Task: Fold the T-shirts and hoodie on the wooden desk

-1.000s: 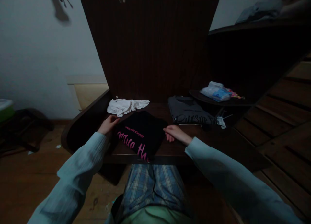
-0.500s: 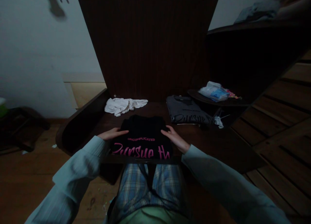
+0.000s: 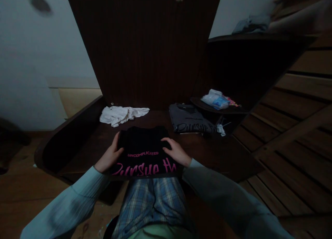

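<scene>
A black folded T-shirt (image 3: 141, 144) with pink lettering, "UNCOMPLICATED" above larger script, lies flat before me at the front edge of the dark wooden bench. My left hand (image 3: 110, 156) rests at the shirt's left edge, its thumb apart from the fingers, which point up along the side. On the shirt's right side lies my right hand (image 3: 178, 152), its thumb and fingers also spread. Both touch the cloth without visibly gripping it. Behind, to the right, is a grey folded T-shirt (image 3: 190, 118) with black lettering, and to the left a crumpled white cloth (image 3: 120, 115).
Dark wooden bench (image 3: 90, 145) has a raised side panel (image 3: 70, 128) at left and a tall back panel (image 3: 145, 52). A small corner shelf (image 3: 228, 111) holds a white-and-blue plastic packet (image 3: 215, 100). At right are wooden slats (image 3: 298, 135); more cloth (image 3: 251, 24) lies on the upper shelf.
The view has shifted, so the scene sits farther left. My left hand has turned from lying across the shirt to pointing up along its left edge. My right hand stays at the right side.
</scene>
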Action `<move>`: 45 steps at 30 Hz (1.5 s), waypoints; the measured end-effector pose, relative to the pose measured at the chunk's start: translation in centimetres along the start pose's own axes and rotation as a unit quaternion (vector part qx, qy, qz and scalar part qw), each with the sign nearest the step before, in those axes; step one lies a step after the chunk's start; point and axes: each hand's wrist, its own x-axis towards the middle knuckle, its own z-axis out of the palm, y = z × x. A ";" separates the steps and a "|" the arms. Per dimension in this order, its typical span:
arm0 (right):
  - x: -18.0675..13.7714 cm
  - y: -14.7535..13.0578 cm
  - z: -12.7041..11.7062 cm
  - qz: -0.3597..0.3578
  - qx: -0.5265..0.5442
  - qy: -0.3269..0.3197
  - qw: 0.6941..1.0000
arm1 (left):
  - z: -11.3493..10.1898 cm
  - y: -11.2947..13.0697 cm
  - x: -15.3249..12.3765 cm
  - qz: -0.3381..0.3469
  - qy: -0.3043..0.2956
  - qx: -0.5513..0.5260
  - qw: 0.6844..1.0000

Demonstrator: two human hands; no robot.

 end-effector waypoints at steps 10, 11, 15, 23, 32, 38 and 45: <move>4.9 -4.6 -14.3 -0.134 -0.267 0.176 0.938 | 5.5 10.3 4.7 0.285 0.047 0.074 0.954; 5.4 -4.3 -16.0 -0.121 -0.294 0.204 0.926 | 7.2 11.2 5.8 0.303 0.042 0.064 0.950; 6.8 -1.6 -21.0 -0.058 -0.390 0.266 0.880 | 14.4 13.3 10.0 0.341 0.017 0.012 0.940; 9.4 5.9 -19.6 0.028 -0.438 0.223 0.871 | 23.6 8.7 14.6 0.164 -0.059 -0.068 0.982; 13.6 9.5 -15.5 0.129 -0.253 0.095 0.954 | 21.9 2.0 14.3 0.233 -0.017 0.003 0.972; 13.9 10.1 -16.4 0.194 -0.226 0.105 0.949 | 15.0 -0.7 16.5 0.265 0.078 0.197 0.941; 12.4 10.6 -15.2 0.114 -0.198 0.283 0.931 | 2.5 -4.7 17.1 0.043 0.234 0.381 0.894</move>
